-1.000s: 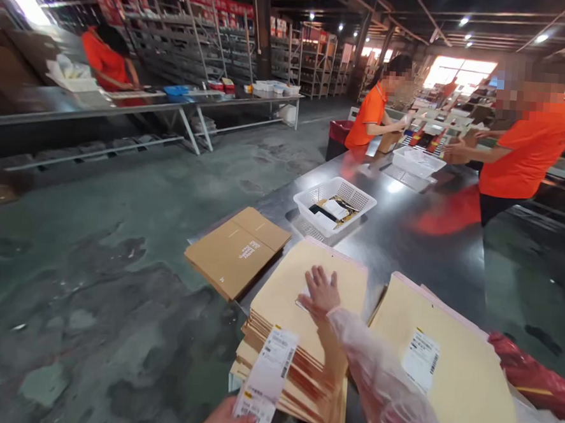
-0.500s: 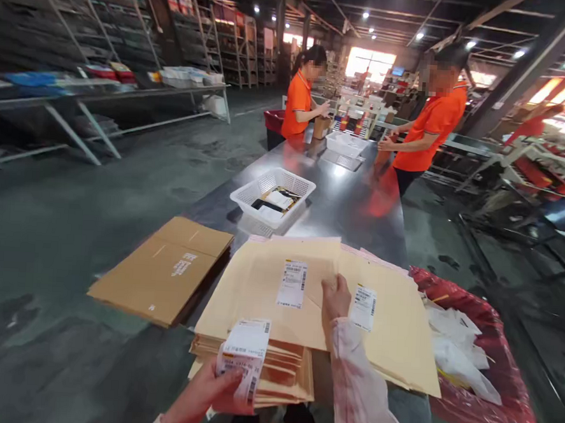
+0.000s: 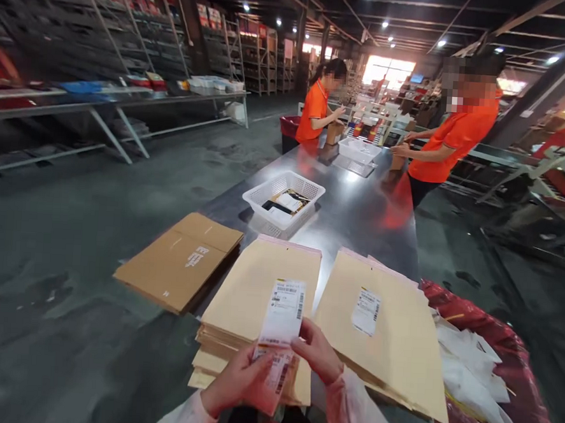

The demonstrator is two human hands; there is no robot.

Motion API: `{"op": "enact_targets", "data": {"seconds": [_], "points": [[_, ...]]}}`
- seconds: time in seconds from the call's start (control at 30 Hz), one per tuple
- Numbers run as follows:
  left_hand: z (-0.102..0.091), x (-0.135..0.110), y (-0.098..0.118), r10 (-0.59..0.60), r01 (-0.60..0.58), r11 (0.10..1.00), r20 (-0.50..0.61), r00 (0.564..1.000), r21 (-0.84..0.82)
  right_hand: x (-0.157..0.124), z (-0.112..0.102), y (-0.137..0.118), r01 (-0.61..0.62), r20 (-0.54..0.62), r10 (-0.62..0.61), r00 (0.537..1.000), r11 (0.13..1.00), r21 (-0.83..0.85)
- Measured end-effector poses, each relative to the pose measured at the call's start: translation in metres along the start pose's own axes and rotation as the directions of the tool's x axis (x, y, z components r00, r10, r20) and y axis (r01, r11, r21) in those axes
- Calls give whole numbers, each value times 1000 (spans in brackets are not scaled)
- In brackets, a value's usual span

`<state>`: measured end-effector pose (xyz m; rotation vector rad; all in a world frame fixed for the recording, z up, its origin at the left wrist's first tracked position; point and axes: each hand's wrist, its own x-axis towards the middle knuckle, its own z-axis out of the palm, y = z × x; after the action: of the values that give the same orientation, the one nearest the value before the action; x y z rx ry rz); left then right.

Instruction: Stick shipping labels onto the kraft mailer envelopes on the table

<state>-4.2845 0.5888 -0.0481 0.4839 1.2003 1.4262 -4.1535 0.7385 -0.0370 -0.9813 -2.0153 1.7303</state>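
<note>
My left hand (image 3: 236, 380) and my right hand (image 3: 316, 353) both pinch a strip of white barcode shipping labels (image 3: 280, 320) in front of me. Below them lies a stack of kraft envelopes (image 3: 258, 296) with a bare top face. To the right, a second pile of kraft envelopes (image 3: 380, 332) carries a white label (image 3: 365, 312) on its top envelope. Thin translucent plastic sleeves cover both my forearms. The near end of the left stack is partly hidden behind my hands.
Flattened cardboard boxes (image 3: 178, 262) lie left of the envelopes on a steel table (image 3: 358, 229). Farther on stand white plastic baskets (image 3: 283, 202). A red-lined bin (image 3: 488, 371) with white plastic sits right. Two co-workers in orange shirts (image 3: 456, 142) work at the far end.
My right hand has left the envelopes and joined my left on the label strip. The labelled envelope no longer lies over the left stack, and the two piles now stand apart.
</note>
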Motion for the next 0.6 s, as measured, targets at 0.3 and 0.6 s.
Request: {"op": "enact_targets", "data": {"seconds": [0.3, 0.6], "points": [[-24, 11, 5, 46, -84, 992, -337, 941, -98, 17, 46, -18, -59, 162, 54, 985, 998, 25], [-19, 31, -21, 58, -126, 987, -519, 853, -96, 49, 50, -28, -30, 101, 53, 993, 976, -218]]}}
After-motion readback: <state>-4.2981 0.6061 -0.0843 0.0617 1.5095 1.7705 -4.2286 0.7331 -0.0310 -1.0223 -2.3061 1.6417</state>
